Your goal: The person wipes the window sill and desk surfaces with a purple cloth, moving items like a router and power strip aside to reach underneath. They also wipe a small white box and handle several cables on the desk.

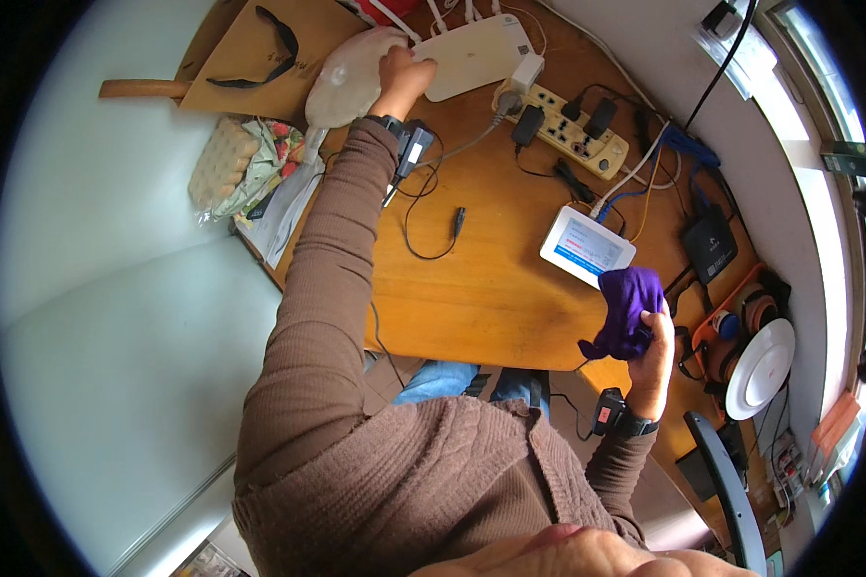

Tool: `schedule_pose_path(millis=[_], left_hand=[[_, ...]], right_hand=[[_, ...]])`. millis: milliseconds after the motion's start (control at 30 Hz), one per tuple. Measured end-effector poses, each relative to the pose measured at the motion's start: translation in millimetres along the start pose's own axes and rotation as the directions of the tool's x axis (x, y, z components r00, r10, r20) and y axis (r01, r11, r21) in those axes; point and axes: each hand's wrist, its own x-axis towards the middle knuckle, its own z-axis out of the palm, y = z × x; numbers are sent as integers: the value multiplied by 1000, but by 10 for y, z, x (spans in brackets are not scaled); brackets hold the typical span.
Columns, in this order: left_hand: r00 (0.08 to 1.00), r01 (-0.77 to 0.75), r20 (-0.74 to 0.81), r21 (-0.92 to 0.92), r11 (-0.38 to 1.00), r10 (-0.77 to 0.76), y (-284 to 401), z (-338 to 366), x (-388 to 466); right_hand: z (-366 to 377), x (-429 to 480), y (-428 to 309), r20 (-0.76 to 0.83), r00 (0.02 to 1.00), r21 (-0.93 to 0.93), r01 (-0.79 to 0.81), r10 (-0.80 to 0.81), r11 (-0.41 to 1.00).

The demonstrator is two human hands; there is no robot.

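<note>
Stretched out to the far side of the wooden desk (491, 288), my left hand (406, 78) is at the near left corner of a white router (473, 58) with raised antennas. Whether its fingers grip the router is hard to tell. A pale, round-headed object with a handle (353, 76) lies just left of that hand. My right hand (653, 353) holds a bunched purple cloth (629, 310) above the desk's near right edge. Just beyond the cloth sits a white box-shaped device (587, 245) with a printed label and cables plugged in.
A power strip (570, 130) with several plugs lies behind the white device. Loose black cable (408, 234) curls mid-desk. At left stand a brown paper bag (252, 65) and packaged biscuits (224, 166). To the right are a black box (709, 244), an orange tray (707, 332) and a white plate (760, 369).
</note>
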Motion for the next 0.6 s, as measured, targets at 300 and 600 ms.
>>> schedule_pose_path(millis=[300,600], left_hand=[[880,474,324,-622,623,-346,-209,100,-99],[850,525,501,-784,330,-162,-295,24,-234]], right_hand=[[1437,195,-514,366,927,22,77,-80,997],[3138,2241,-227,234,899,-147,408,-369,901]])
